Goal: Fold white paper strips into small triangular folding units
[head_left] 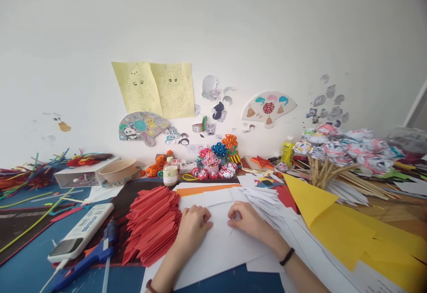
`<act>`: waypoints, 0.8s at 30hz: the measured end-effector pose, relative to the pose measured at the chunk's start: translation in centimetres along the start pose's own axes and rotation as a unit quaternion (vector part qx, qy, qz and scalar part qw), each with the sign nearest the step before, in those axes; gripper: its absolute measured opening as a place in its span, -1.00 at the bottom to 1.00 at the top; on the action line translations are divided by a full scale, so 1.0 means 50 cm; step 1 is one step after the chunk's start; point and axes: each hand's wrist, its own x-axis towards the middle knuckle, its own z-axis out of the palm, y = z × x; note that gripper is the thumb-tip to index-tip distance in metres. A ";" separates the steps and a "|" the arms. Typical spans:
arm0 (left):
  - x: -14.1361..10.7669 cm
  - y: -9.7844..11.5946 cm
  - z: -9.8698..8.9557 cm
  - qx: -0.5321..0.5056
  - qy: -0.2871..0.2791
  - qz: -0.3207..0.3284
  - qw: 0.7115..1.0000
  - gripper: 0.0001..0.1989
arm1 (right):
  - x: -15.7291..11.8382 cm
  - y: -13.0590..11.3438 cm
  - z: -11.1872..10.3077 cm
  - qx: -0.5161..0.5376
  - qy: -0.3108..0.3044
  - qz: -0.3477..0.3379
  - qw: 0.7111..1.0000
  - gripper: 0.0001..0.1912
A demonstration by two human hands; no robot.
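White sheet lies flat mid-worktop, under both hands. L hand: fingers curled, thumb tip near index; can't tell if it grips anything. R hand: thumb & index bent toward each other, poss. on a thin bit of white paper, but white-on-white, so can't tell for sure. Step in hand looks like fine fingertip paper-handling, approx. mid-sheet; next move prob. calls for a light pinch w/ both hands kept close. Red folded strips piled just L of the sheet, white strips to the R, yellow paper beyond. Blue glue gun far L, by a white device. Hard to make out: palms & inner fingers hidden, bottom edge cuts off forearms, white layers blend, device's print unreadable.
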 end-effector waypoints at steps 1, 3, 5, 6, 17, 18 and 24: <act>0.000 0.002 -0.002 0.007 0.000 0.004 1.000 -0.97 | 0.000 0.000 0.000 -0.003 0.001 0.000 1.000 -0.92; 0.001 0.005 -0.006 0.016 -0.005 0.011 1.000 -0.96 | 0.001 0.003 0.001 -0.003 -0.001 0.001 1.000 -0.92; 0.002 0.006 -0.008 0.021 -0.009 0.017 1.000 -0.95 | 0.002 0.006 0.002 0.000 -0.007 0.002 1.000 -0.91; 0.002 0.006 -0.008 0.023 -0.009 0.019 1.000 -0.94 | 0.002 0.007 0.002 0.002 -0.010 0.003 1.000 -0.91; 0.008 -0.005 0.001 0.030 -0.003 0.044 0.999 -0.91 | 0.007 0.003 -0.003 0.009 -0.021 0.012 1.000 -0.77; 0.008 -0.006 0.002 0.029 0.000 0.042 0.999 -0.91 | 0.007 0.004 -0.002 0.014 -0.020 0.015 1.000 -0.77; 0.003 -0.005 -0.001 0.008 -0.009 0.029 0.999 -0.91 | 0.008 0.006 0.005 0.012 -0.006 0.020 1.000 -0.82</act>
